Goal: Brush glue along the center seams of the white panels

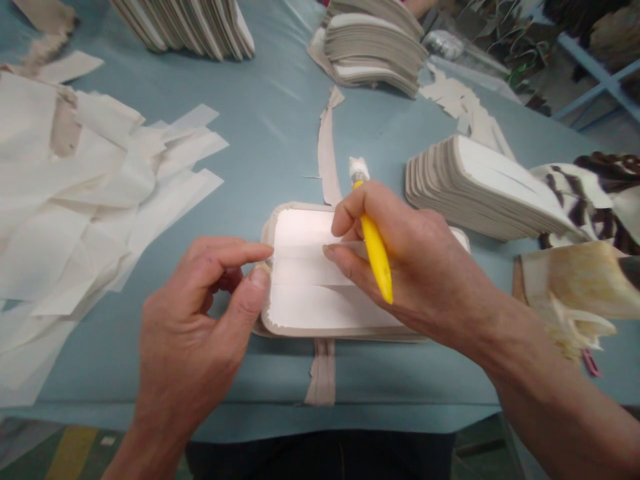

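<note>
The white panel (310, 308) lies on the table (270, 133) in front of the person. The left hand (200, 313) has its thumb and forefinger slightly apart at the panel's left edge; whether they pinch it is unclear. The right hand (415, 250), fingers curled round a yellow brush (376, 257), is over the panel, thumb and forefinger tips apart. Paper strips (95, 213) lie left; a panel stack (500, 183) stands right.

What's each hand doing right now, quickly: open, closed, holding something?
Left hand: partly curled at the left edge of the white panel; whether it grips cannot be told.
Right hand: closed, holding a yellow-handled brush.
</note>
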A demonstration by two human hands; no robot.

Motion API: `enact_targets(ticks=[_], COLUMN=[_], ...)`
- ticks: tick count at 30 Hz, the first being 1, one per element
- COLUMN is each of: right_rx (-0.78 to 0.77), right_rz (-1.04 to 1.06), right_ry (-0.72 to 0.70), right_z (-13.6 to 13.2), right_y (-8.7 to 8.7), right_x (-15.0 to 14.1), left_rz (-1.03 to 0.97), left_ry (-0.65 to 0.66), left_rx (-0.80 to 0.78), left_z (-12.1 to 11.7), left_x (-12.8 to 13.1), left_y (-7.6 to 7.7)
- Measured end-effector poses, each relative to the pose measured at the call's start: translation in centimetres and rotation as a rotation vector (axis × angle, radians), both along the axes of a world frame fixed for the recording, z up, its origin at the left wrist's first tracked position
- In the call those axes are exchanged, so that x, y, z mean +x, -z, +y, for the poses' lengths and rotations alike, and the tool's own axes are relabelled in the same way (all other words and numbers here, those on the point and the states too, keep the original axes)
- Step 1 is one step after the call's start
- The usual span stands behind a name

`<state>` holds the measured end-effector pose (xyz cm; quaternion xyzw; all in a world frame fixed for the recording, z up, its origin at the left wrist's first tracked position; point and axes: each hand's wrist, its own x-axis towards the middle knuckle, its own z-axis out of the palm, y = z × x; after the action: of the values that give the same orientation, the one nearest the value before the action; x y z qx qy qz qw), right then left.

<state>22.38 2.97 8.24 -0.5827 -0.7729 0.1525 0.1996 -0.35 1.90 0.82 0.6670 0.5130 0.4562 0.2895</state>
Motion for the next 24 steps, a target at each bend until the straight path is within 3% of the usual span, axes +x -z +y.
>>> enact_targets(ticks=[13,19,24], right_rx=[-0.020,0.047,0.072], right_rz=[0.005,-0.136,-0.164], right_ry=[0.010,0.083,0.219], right_z=[-0.5,-1.8,-2.9], right_y=[-0.1,-1.4,-0.5], right_x=[-0.4,4.0,8.3], left_rz=[0.164,0.214,0.235], left_ry=[0.024,0.013,-0.045], left_rx=[0.006,0.060,-0.013], left_z=[1.3,0.7,0.1], left_x=[0.9,0.4,0.1], left_y=[-0.2,0.1,0.7])
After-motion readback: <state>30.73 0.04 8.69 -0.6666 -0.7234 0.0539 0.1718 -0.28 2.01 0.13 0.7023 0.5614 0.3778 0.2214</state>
